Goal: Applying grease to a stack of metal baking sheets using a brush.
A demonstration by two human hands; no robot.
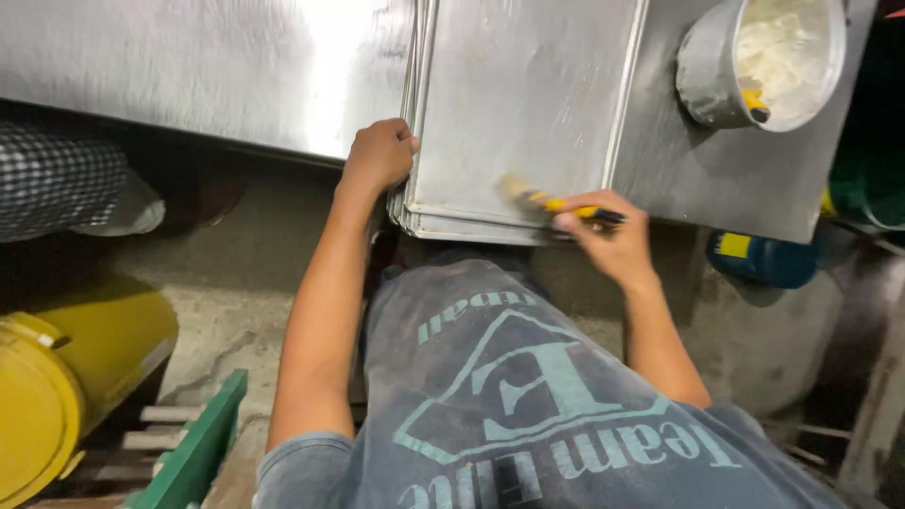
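Note:
My left hand [379, 154] grips the near left corner of a stack of metal baking trays [514, 85] that lies on a steel table. My right hand [608, 240] holds a yellow-handled brush [547, 199] whose bristles rest on the top tray near its front edge. A metal bowl [702, 71] with pale, creamy fat stands at the far right of the table, with another yellow-handled tool sticking out of it.
The steel table [189, 66] runs across the top of the view. On the concrete floor sit a yellow drum [66, 377] at the left, a green wooden frame [193, 448] and a blue container [764, 259] under the table's right end. A checked cloth [57, 179] shows at the left.

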